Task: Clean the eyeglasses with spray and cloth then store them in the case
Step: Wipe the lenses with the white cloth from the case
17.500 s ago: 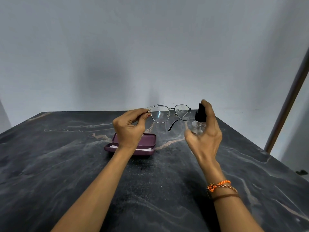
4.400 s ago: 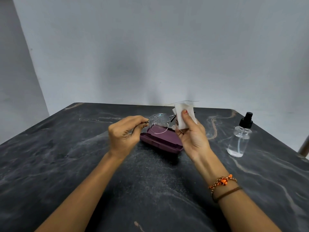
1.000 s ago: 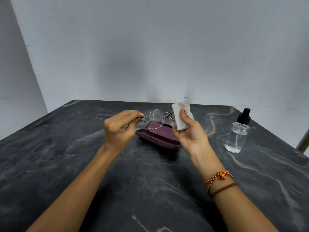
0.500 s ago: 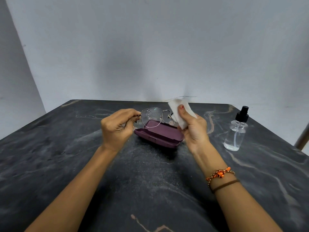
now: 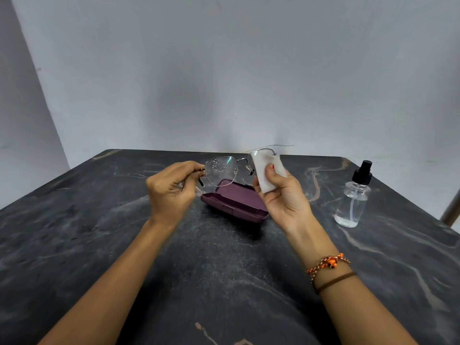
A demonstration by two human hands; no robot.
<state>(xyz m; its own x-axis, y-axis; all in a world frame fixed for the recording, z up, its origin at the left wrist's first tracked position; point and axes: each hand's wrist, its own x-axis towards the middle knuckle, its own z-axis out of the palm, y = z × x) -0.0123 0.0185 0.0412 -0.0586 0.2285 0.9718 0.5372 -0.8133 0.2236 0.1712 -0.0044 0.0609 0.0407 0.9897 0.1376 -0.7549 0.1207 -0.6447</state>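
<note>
Pinching eyeglasses crosswise, left hand, right hand gripping cloth over lens

My arms come up from the bottom of the frame bare to past the elbow, no sleeves in view; my left hand carries no ring or band; my right hand shows a red-painted thumbnail; lower right of the frame, my right wrist wears an orange and tan braided thread bracelet with a knot on top, and just below it a plain thin brown band.
</note>
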